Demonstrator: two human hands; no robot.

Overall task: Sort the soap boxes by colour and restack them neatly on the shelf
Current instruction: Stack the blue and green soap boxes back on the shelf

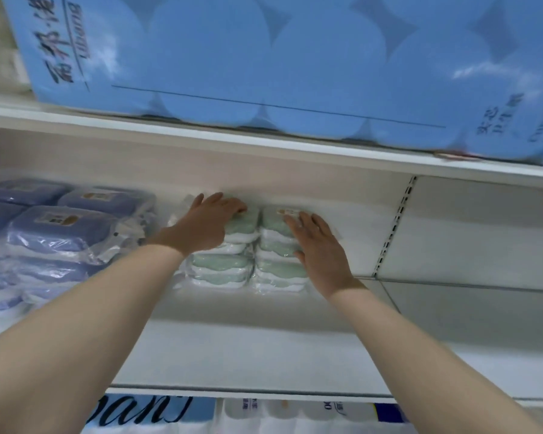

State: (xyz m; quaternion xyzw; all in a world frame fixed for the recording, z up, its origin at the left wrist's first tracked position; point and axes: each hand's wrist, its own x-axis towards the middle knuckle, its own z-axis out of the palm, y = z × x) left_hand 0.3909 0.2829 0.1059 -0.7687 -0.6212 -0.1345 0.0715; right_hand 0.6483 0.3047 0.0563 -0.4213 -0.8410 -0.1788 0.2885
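Observation:
Two stacks of pale green soap boxes in clear wrap stand side by side on the white shelf (pixel 295 349). My left hand (pixel 207 222) lies over the top of the left green stack (pixel 221 269), its fingers bent over the top box. My right hand (pixel 318 245) rests with straight fingers on the right green stack (pixel 276 270), covering its right side. To the left, blue-violet soap boxes (pixel 57 233) in plastic wrap are piled in several uneven stacks, some tilted.
A large blue pack of paper rolls (pixel 264 64) fills the shelf above and overhangs its edge. A perforated upright (pixel 395 223) divides the shelf; bare shelf lies to its right. More packaged goods (pixel 201 415) show on the shelf below.

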